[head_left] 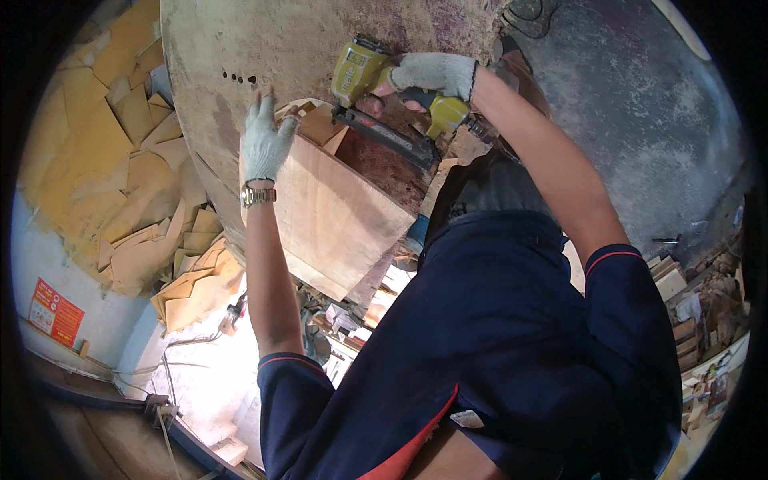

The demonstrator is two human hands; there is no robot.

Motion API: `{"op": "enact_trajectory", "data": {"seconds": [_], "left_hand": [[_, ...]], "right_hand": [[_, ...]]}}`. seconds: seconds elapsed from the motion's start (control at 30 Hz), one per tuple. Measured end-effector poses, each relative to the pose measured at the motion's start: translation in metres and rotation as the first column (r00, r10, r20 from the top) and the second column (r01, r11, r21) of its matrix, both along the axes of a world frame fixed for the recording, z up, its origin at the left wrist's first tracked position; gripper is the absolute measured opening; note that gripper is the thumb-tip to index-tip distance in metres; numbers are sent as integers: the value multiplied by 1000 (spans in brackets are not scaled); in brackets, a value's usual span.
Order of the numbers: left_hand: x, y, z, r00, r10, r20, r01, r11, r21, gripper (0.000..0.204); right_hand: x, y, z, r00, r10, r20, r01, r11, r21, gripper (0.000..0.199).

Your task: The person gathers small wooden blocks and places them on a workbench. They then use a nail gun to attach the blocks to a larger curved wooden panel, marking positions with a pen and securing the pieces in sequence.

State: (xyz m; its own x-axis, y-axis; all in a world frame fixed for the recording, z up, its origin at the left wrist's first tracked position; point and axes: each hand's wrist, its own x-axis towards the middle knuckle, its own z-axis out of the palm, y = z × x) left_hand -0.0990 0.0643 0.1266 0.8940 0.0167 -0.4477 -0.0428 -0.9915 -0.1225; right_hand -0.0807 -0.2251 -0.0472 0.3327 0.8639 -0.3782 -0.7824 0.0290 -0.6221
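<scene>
A yellow-green and black nail gun (360, 74) is gripped by its handle in my right hand (436, 74), which wears a white knit glove with bare fingertips. Its long black magazine slants down toward my body. My left hand (268, 142), gloved the same way, has its fingers stretched out at the far end of a pale wooden panel (336, 212). Whether it touches the panel or hovers just over it, I cannot tell. The panel appears to be one side of a box-like piece lying on a worn work table (240, 48). Where the nail gun's nose points is unclear.
Many yellowish board offcuts (128, 160) are heaped left of the table. A red printed sign (56, 312) is on the wall at lower left. Wood scraps (696, 336) are stacked at right beside the grey floor (640, 104). A few small dark dots (238, 78) mark the tabletop.
</scene>
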Motion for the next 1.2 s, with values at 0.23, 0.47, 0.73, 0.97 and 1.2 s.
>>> {"op": "enact_trajectory", "data": {"seconds": [0.23,0.47,0.73,0.97,1.2], "left_hand": [[-28,31,-39,976,121,181,-94,984,-151,99],[-36,32,-56,948,70,311,-10,981,-192,90],[-40,21,-62,925,76,373,4,978,-210,74],[-46,23,-65,893,80,442,63,952,-301,18],[-42,21,-63,892,92,443,80,932,-355,12]], "right_hand": [[-8,-6,14,1000,-19,-21,20,998,51,36],[-6,-10,35,999,17,36,-16,999,-34,40],[4,-14,53,995,72,74,-68,996,-64,37],[5,-6,52,996,31,85,-27,998,-55,39],[4,-8,54,999,-13,40,14,1000,-25,41]]}}
